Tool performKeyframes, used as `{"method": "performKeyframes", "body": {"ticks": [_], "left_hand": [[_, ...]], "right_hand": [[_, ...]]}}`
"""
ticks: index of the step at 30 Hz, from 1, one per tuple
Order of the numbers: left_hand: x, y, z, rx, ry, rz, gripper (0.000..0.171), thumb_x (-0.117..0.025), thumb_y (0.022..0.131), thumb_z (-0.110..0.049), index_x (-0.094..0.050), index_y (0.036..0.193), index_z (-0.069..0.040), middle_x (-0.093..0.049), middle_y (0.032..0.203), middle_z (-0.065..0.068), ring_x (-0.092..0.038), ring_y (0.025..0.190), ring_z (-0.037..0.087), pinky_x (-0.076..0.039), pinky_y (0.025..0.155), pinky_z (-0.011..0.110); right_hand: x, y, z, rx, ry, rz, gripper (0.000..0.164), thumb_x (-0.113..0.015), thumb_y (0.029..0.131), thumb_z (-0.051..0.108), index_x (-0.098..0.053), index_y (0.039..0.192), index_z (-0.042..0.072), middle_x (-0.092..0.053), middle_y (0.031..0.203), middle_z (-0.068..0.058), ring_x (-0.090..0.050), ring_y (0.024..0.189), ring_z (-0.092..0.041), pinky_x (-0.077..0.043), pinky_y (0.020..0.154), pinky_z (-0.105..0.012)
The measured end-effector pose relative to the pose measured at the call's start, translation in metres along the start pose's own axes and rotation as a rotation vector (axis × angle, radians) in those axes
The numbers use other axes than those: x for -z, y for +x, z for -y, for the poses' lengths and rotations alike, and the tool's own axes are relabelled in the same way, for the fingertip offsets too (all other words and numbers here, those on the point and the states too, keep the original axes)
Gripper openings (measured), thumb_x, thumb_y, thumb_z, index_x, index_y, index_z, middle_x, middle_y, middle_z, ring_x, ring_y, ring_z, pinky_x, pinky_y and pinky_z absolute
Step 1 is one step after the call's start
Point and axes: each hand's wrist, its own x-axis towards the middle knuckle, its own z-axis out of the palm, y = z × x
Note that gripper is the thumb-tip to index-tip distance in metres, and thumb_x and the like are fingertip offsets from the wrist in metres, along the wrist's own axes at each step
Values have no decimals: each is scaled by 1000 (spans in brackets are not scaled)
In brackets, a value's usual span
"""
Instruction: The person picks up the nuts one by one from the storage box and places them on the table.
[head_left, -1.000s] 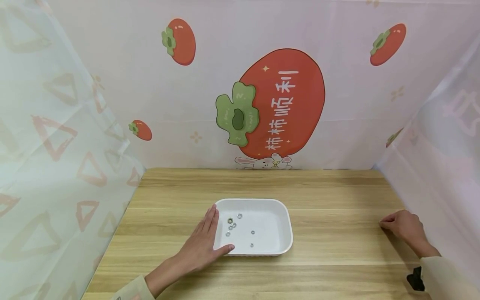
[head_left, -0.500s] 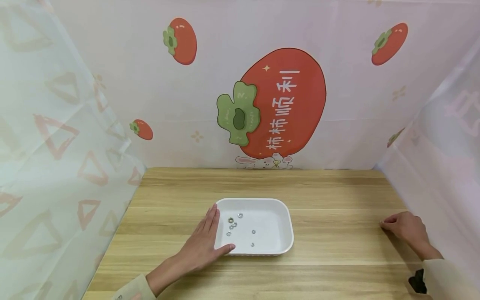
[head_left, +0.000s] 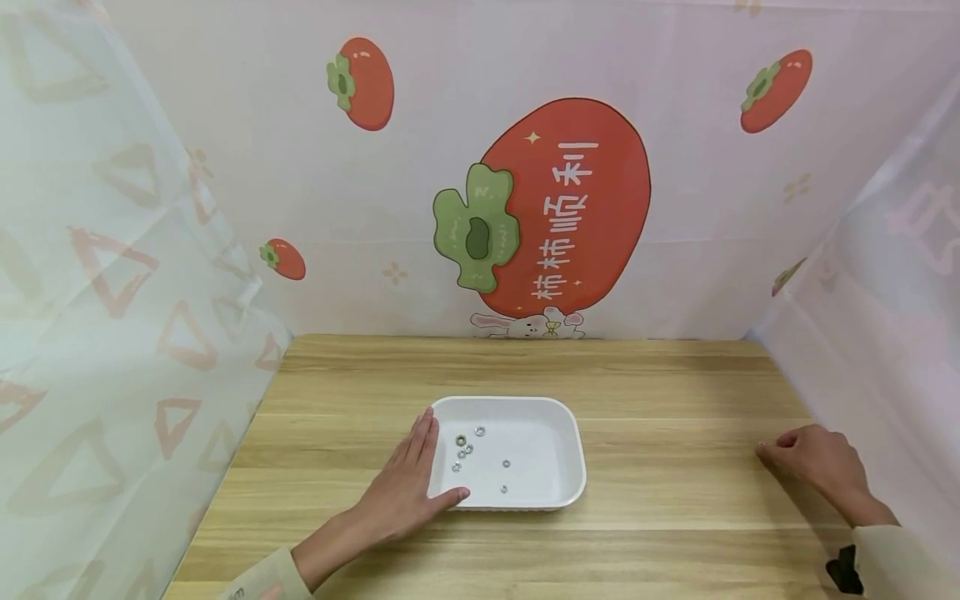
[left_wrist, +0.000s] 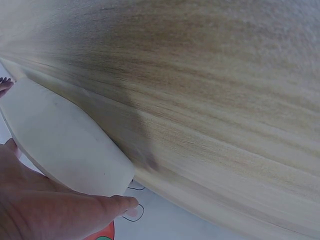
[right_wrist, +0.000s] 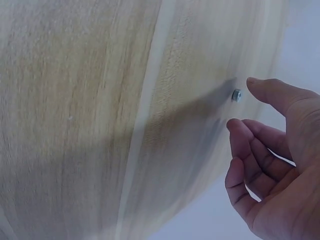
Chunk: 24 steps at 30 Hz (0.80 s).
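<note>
A white tray [head_left: 551,450] holds several small metal nuts [head_left: 461,440], mostly gathered toward its left side. My left hand [head_left: 401,487] lies along the tray's left end, fingers straight at the rim and thumb over the near edge. The left wrist view shows the tray's outer wall [left_wrist: 70,135] beside that hand. Far to the right, my right hand [head_left: 813,458] is low over the table by a single nut [right_wrist: 236,95]. In the right wrist view its thumb and forefinger stand apart on either side of the nut, the other fingers loosely bent.
The wooden table [head_left: 660,383] carries the tray near its middle. A printed cloth backdrop [head_left: 705,217] rises behind, and cloth walls [head_left: 885,333] close in both sides, the right one close to my right hand.
My right hand and wrist have shifted slightly to the right, while the nut stays in place by the fingertips. My left hand and the tray hold the same position.
</note>
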Motion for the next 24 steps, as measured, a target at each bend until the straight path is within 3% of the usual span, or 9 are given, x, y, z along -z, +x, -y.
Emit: {"method": "performKeyframes", "body": {"ticks": [11,19,24], "left_hand": [[-1,0,1,-1,2,-10,116,-60,97,-71,-11,166,7,-3,178,19,-9,164,35,-23,130,54],[-2,1,2,2,-8,-10,116,-60,96,-72,-10,167,5,-3,178,19,-8,164,36,-23,130,55],[-2,1,2,2,-6,-12,116,-60,96,-72,-10,167,6,-3,178,19,-9,164,36,-23,130,55]], "right_hand": [[8,-1,26,125,9,-88,52,-79,95,41,-77,103,-11,-76,99,-30,-72,76,-39,-59,60,-50],[9,-2,65,227,16,-147,44,-81,93,34,-79,98,-10,-77,93,-25,-74,79,-39,-61,68,-55],[11,-3,92,291,7,-173,38,-83,92,30,-80,96,-8,-78,85,-16,-73,72,-30,-61,62,-48]]}}
